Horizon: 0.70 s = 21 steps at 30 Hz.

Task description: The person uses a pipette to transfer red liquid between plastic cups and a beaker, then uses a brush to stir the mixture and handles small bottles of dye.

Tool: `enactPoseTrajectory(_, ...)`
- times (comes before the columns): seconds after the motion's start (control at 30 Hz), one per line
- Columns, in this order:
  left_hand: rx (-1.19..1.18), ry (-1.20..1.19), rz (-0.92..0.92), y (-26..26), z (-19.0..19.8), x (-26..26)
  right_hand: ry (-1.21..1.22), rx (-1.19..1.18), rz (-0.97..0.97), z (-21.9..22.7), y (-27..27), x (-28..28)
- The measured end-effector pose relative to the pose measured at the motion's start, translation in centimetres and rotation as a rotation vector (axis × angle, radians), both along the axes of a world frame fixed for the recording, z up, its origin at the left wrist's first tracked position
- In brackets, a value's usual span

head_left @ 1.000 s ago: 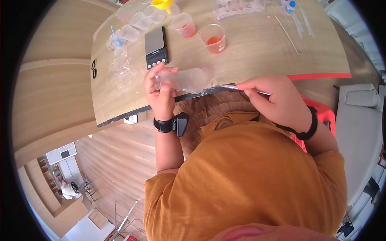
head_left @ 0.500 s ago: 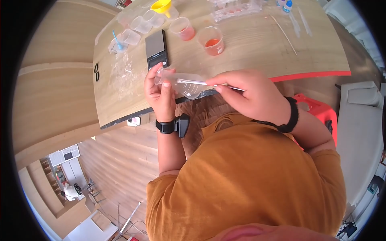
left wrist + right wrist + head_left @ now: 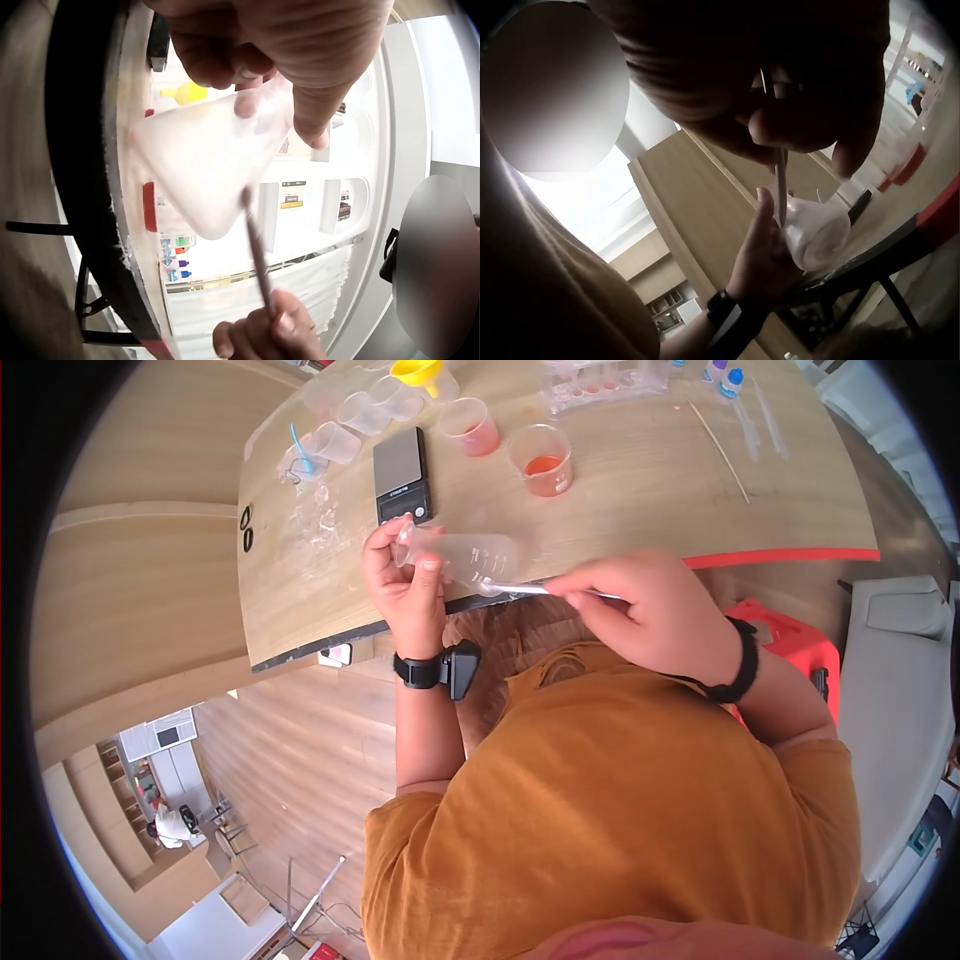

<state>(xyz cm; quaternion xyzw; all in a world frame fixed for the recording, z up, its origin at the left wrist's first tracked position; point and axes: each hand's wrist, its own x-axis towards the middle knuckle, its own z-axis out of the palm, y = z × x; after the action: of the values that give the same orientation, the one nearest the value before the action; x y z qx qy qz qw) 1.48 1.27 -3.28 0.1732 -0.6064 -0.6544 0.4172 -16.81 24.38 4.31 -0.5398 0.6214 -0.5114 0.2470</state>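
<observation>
My left hand (image 3: 405, 575) grips the neck of a translucent plastic conical flask (image 3: 470, 558), which lies on its side in the air, above the table's near edge. Its mouth points left, its wide base right, and printed graduation marks show. My right hand (image 3: 645, 605) pinches a slim silvery stick-like tool (image 3: 520, 589) with a slightly wider tip. That tip overlaps the flask wall near the base in the head view. In the left wrist view the tool (image 3: 259, 259) meets the flask's outline (image 3: 202, 157) along its side.
Behind the flask are a black scale (image 3: 400, 465) and two cups of red liquid (image 3: 547, 475). Farther back stand clear cups, a yellow funnel (image 3: 417, 372) and a clear rack (image 3: 605, 385). A thin wooden stick (image 3: 720, 450) and dropper bottles (image 3: 732, 382) lie to the right.
The tool moved left from beside the flask onto its side near the neck, then back right and down toward the base. The flask turned, bringing its graduation marks into view.
</observation>
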Motion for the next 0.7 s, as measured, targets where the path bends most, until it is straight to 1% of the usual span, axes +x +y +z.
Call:
enactPoseTrajectory(0.07, -0.008, -0.004, 0.007, 0.0, 0.1, 0.1, 0.14, 0.185, 0.029, -0.3, 1.6, -1.1)
enactPoseTrajectory(0.1, -0.016, -0.006, 0.01, 0.0, 0.2, -0.1, 0.149, 0.183, 0.032, -0.5, 2.0, -1.2)
enactPoseTrajectory(0.17, -0.015, 0.001, 0.024, 0.1, 0.2, -0.5, -0.079, 0.078, -0.045, -0.8, 2.6, -0.9)
enactPoseTrajectory(0.2, -0.014, 0.001, 0.038, 0.2, 0.3, -0.6, -0.064, 0.07, -0.036, -0.2, 2.5, -0.7)
enactPoseTrajectory(0.27, -0.003, 0.01, 0.047, 0.2, 0.1, -0.7, -0.149, 0.089, -0.038, 1.3, 1.7, -0.2)
enactPoseTrajectory(0.3, 0.019, 0.001, 0.046, 0.2, 0.1, -0.7, -0.124, 0.072, -0.012, 1.4, 1.5, -0.3)
enactPoseTrajectory(0.37, 0.056, 0.003, 0.031, 0.2, 0.3, -0.6, 0.06, 0.116, 0.057, 0.2, 1.3, -0.5)
enactPoseTrajectory(0.4, 0.069, -0.007, 0.047, 0.3, 0.6, -0.6, 0.175, 0.097, 0.108, -0.2, 1.4, -1.0)
enactPoseTrajectory(0.43, 0.085, -0.017, 0.066, 0.4, 0.9, -0.7, 0.207, 0.078, 0.148, -1.0, 1.5, -1.1)
enactPoseTrajectory(0.5, 0.109, 0.009, 0.128, -0.1, 1.9, -0.9, 0.061, -0.095, 0.04, -2.3, 1.9, -1.4)
enactPoseTrajectory(0.53, 0.092, -0.031, 0.204, -0.3, 3.1, -1.1, 0.085, -0.105, 0.071, -2.1, 2.4, -1.9)
enactPoseTrajectory(0.57, 0.081, -0.074, 0.276, -0.5, 3.8, -1.3, -0.186, 0.067, -0.021, -1.8, 3.0, -2.4)
enactPoseTrajectory(0.6, 0.116, -0.074, 0.307, -1.3, 4.1, -1.3, -0.456, 0.247, -0.122, -1.6, 3.3, -3.1)
enactPoseTrajectory(0.63, 0.118, -0.063, 0.321, -1.8, 4.3, -1.5, -0.445, 0.25, -0.11, -2.2, 3.3, -4.0)
enactPoseTrajectory(0.7, -0.012, -0.146, 0.433, -2.7, 4.6, -1.7, -0.62, 0.004, -0.132, -4.2, 2.8, -5.4)
